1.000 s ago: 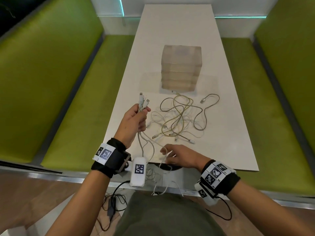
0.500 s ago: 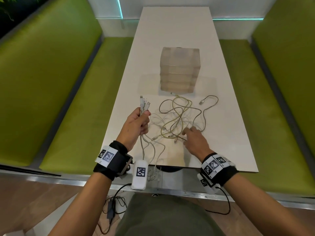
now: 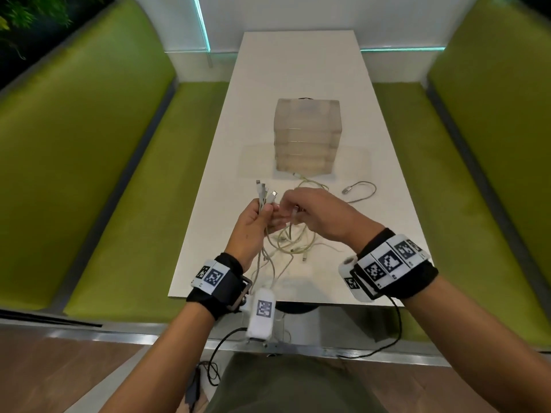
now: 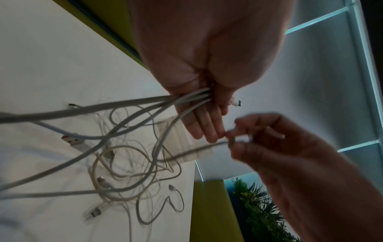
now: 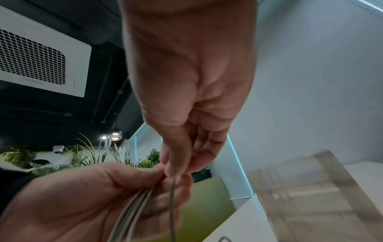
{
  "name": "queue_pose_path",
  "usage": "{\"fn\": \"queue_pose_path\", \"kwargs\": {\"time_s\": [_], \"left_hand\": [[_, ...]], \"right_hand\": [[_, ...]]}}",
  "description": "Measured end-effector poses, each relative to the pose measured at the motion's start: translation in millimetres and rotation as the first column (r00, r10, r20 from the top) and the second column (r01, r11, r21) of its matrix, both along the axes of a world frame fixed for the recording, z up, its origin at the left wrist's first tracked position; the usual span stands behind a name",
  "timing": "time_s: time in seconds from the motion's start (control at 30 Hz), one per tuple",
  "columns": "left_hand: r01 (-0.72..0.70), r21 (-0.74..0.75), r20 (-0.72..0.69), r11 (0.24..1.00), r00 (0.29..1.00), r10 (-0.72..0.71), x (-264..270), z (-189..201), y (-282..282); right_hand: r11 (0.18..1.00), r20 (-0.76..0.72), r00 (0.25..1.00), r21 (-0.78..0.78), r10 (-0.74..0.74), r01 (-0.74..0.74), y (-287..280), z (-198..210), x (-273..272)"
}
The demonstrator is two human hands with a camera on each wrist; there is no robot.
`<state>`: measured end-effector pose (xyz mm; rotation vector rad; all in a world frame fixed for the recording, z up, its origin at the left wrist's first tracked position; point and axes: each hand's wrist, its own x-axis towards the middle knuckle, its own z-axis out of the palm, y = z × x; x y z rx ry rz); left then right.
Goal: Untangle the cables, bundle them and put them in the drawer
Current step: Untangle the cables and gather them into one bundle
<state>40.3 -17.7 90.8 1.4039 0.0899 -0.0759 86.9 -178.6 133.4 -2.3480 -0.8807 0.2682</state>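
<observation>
While the left hand [image 3: 253,222] clutches several cable ends [image 3: 264,193] mid-frame, the right hand [image 3: 316,213] pinches another plug; most cables [image 3: 293,242] lie tangled on the surface [image 3: 298,70], drawer unit [image 3: 307,135] untouched.

Both forearms are bare, each wrist wrapped in a black band [image 3: 222,286] carrying white panels printed with black square-code markers [image 3: 387,262]. At the 3 o'clock side of the left band, a metal bracket holds a rounded white camera pod [image 3: 262,312] bearing its own marker. A similar white pod sits at the right band's 9 o'clock edge. Thin black cables [image 3: 395,329] trail from both bands. An olive-green garment [image 3: 286,383] covers the torso
</observation>
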Motion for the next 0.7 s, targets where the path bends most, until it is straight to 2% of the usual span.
{"fn": "queue_pose_path", "kwargs": {"time_s": [0.07, 0.2, 0.27, 0.33, 0.43, 0.47, 0.5, 0.57, 0.6, 0.7], "left_hand": [[0.025, 0.002, -0.002, 1.000, 1.000, -0.025, 1, -2, -7], [0.017, -0.126, -0.025, 0.992, 0.999, -0.020, 1, -2, -9], [0.049, -0.157, -0.007, 0.986, 0.999, -0.050, 0, -4, -6], [0.078, -0.094, 0.025, 0.993, 0.997, -0.076, -2, -5, -2], [0.023, -0.029, 0.044, 0.999, 0.999, -0.022, -2, -3, 2], [-0.015, -0.041, 0.041, 0.999, 0.999, 0.017, -1, -1, 4], [-0.052, -0.064, 0.035, 0.997, 0.998, 0.055, 0, 1, 7], [-0.089, -0.124, 0.021, 0.988, 0.996, 0.092, 3, 3, 12], [-0.091, -0.140, 0.013, 0.986, 0.995, 0.094, 4, 4, 14], [-0.127, -0.168, -0.008, 0.977, 0.992, 0.128, 5, 7, 18]], "right_hand": [[0.983, -0.092, 0.994, 0.167, -0.060, 0.075, 8, 10, 0], [0.839, -0.309, 0.934, 0.448, -0.179, 0.309, 19, 9, 0], [0.792, -0.346, 0.913, 0.485, -0.216, 0.371, 23, 5, -1], [0.766, -0.381, 0.893, 0.491, -0.238, 0.414, 25, 1, -1], [0.689, -0.460, 0.856, 0.542, -0.236, 0.481, 23, -5, 4], [0.690, -0.467, 0.852, 0.537, -0.236, 0.486, 20, -9, 6], [0.735, -0.461, 0.857, 0.495, -0.229, 0.463, 18, -14, 8], [0.896, -0.465, 0.875, 0.318, -0.138, 0.310, 14, -26, 11], [0.949, -0.492, 0.868, 0.235, -0.071, 0.210, 13, -33, 11], [0.981, -0.586, 0.807, 0.191, 0.080, 0.041, 15, -45, 8]]}}
